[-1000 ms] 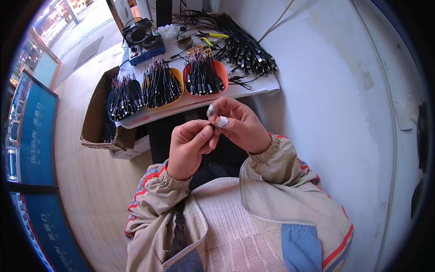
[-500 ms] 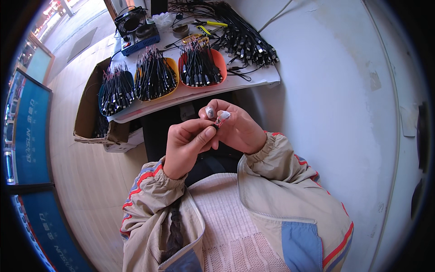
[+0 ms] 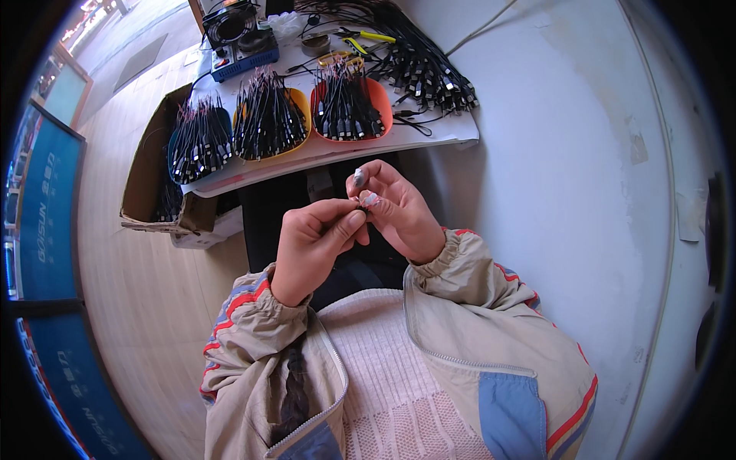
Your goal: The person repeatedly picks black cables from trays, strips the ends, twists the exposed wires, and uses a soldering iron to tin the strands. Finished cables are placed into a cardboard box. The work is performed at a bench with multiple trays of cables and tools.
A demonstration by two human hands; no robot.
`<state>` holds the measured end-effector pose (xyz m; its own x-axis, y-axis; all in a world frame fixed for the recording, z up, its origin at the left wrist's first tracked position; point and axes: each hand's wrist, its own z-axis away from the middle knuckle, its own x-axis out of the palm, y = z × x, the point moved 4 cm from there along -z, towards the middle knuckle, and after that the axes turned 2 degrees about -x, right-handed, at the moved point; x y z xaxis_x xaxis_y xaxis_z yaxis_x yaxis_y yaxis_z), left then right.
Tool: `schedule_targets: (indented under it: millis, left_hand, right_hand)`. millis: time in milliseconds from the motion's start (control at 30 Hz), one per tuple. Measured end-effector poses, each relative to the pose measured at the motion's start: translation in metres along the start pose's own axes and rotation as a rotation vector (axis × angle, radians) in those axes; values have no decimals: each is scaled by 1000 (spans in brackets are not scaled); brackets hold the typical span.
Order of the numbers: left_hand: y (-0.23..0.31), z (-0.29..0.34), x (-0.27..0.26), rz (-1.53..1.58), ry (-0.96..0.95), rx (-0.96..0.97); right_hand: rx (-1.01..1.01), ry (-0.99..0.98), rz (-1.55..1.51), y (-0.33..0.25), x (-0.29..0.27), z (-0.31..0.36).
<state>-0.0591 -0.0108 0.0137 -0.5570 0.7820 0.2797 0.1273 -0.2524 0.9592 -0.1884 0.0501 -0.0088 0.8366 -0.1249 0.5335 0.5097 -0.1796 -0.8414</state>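
Close above the lap, both hands met around a tiny dark part (image 3: pixel 362 207). The left hand (image 3: pixel 310 245) pinched it between thumb and forefinger from the left; the right hand (image 3: pixel 395 211) pressed fingertips on it from the right, equally near. Its long axis was too small to tell. Farther off, a table (image 3: pixel 429 134) held trays of black cables (image 3: pixel 268 119).

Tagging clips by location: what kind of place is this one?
Likely a small cable-assembly workstation. A white table carries an orange tray, a yellow tray and a blue tray, all full of black cable pieces, with a cardboard box beside it.
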Motion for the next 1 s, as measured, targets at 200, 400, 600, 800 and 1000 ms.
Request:
schedule_targets:
  millis: [200, 400, 600, 800, 1000]
  left_hand:
    - [-1, 3, -10, 37, -41, -69]
    - [-6, 5, -12, 99, -99, -106]
    - [-16, -1, -17, 117, -92, -164]
    - [-20, 4, -35, 218, -111, -284]
    - [-25, -2, -41, 272, -211, -387]
  right_hand:
    - [-59, -54, 488, -25, -2, -5]
    - [-292, -164, 1110, -33, 16, 2]
    - [39, -67, 482, -3, -3, -1]
    - [-26, 314, 610, -4, -49, -8]
    - [-251, -261, 1053, -23, -17, -6]
